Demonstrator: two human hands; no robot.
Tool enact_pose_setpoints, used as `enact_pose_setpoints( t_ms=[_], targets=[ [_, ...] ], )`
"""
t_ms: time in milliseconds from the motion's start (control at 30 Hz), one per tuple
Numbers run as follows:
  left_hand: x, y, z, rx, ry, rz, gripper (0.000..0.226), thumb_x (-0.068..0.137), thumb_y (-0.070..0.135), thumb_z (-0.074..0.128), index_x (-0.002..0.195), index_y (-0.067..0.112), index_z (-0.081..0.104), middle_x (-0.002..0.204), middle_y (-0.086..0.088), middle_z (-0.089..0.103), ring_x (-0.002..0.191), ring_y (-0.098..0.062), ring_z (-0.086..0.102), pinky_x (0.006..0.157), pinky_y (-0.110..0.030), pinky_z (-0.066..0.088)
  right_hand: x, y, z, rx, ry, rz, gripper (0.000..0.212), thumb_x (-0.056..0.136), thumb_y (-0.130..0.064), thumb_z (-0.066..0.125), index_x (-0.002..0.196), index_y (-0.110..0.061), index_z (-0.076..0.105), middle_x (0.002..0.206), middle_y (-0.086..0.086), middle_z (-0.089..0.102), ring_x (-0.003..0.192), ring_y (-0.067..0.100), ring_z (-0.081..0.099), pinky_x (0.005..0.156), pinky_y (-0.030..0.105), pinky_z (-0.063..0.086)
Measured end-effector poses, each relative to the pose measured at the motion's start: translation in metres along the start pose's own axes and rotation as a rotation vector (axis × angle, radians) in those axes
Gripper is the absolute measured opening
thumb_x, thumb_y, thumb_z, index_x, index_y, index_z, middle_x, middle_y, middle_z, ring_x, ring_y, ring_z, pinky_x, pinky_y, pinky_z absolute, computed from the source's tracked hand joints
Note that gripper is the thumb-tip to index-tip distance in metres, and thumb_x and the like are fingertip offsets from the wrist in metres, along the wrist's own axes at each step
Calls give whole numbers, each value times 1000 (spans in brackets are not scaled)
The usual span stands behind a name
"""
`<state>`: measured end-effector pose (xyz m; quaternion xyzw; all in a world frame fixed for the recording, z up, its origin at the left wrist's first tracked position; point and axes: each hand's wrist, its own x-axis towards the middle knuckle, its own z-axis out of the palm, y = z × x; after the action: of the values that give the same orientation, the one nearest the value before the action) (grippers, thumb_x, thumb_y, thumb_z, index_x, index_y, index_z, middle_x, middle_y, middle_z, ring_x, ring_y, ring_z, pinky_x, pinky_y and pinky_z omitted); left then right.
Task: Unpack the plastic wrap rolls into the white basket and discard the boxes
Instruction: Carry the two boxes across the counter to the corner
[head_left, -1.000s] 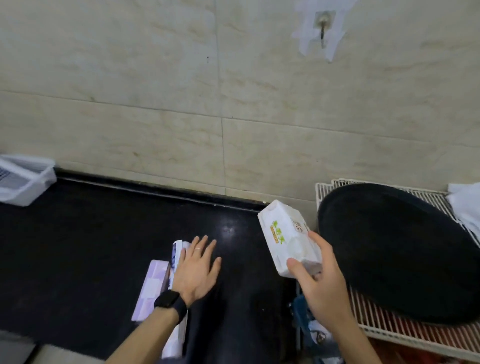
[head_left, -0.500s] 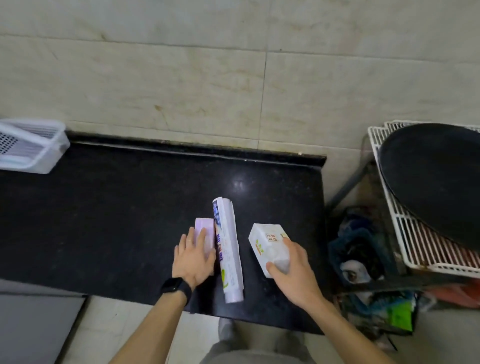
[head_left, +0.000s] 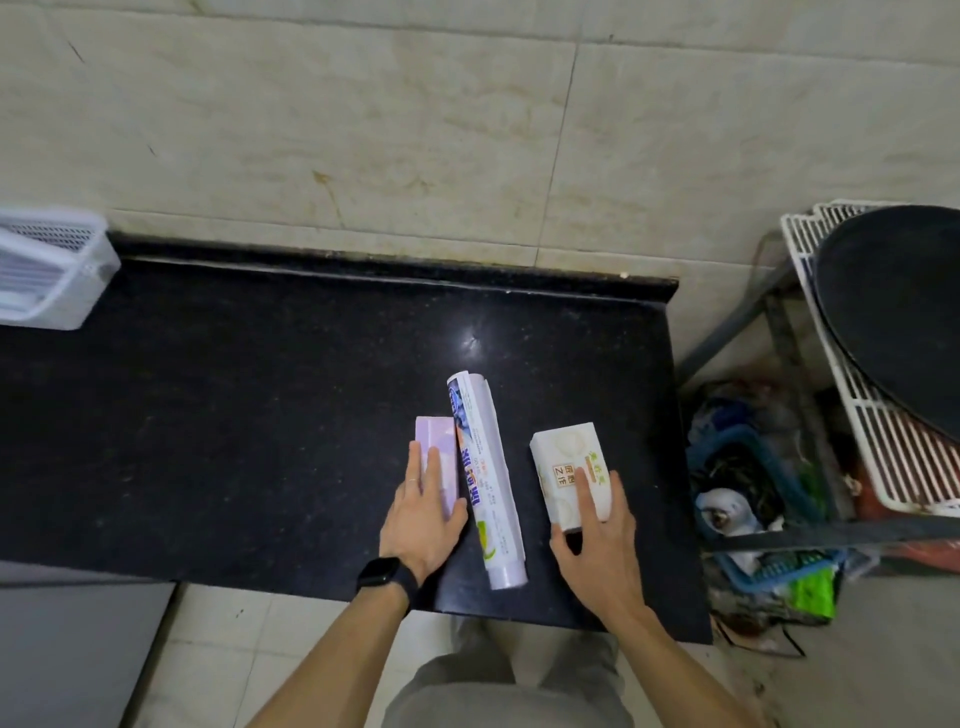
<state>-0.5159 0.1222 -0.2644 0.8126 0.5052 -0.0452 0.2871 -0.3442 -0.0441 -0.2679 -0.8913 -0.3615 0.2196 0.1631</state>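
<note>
Black, speckled stone forms the countertop (head_left: 260, 415), glossy under a light spot. On it, near the front edge, lies a long printed wrap box (head_left: 485, 480). Touching that long box's left side is a flat lilac box (head_left: 437, 457), under the flat, spread fingers of the left hand (head_left: 423, 514). To the long box's right, apart from it, sits a blocky white box (head_left: 569, 470), the right hand (head_left: 597, 540) loosely clasping its near end. Far left of the long box stands the perforated white basket (head_left: 52, 275).
</note>
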Motion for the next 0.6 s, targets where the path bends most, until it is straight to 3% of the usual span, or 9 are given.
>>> enact_pose_setpoints(
  t_ms=[133,233,300,367,433,500,600],
  targets=[
    [-2,2,1,-40,-14,-16,80,95,49,47,156,23,2,163,5,-19,136,-27,35,96,-43,49,1,-3,1,-108,21,28,86,88,-54,56,157,-40,6,165,9,4,144,38,24,116,54,32],
    [2,2,2,-119,-7,-51,81,92,47,55,155,24,10,163,6,-15,134,-28,36,96,-44,49,2,-18,-4,-263,64,68,85,82,-65,50,156,-33,23,164,16,15,149,41,11,120,61,9],
    [10,0,1,-162,-12,-78,82,88,47,61,152,24,16,162,-2,-7,132,-32,40,96,-46,49,6,-35,-14,-272,130,57,81,80,-65,54,148,-22,43,162,18,23,150,40,11,119,56,0],
    [15,-1,0,-230,-26,-108,83,84,45,65,148,26,17,160,-9,6,128,-34,45,95,-48,49,11,-52,-22,-224,212,8,71,82,-57,61,139,-16,52,156,18,36,147,37,21,119,54,16],
    [14,-2,-1,-296,-15,-123,84,82,38,65,148,29,14,156,-11,20,125,-34,47,95,-48,49,15,-69,-28,-83,182,-43,65,87,-50,64,140,-15,49,151,11,43,142,28,31,115,47,34],
    [8,-4,-1,-336,9,-125,89,82,28,63,151,34,7,152,-12,25,122,-33,48,95,-47,49,19,-86,-28,52,57,-56,66,90,-49,62,145,-18,42,150,3,43,138,21,37,110,40,39],
    [2,-8,-1,-309,23,-120,93,84,25,60,151,43,-2,152,-10,22,119,-33,48,93,-45,49,31,-105,-14,88,-161,26,84,89,-56,61,153,-16,26,155,5,37,139,24,41,109,40,39]
  ],
)
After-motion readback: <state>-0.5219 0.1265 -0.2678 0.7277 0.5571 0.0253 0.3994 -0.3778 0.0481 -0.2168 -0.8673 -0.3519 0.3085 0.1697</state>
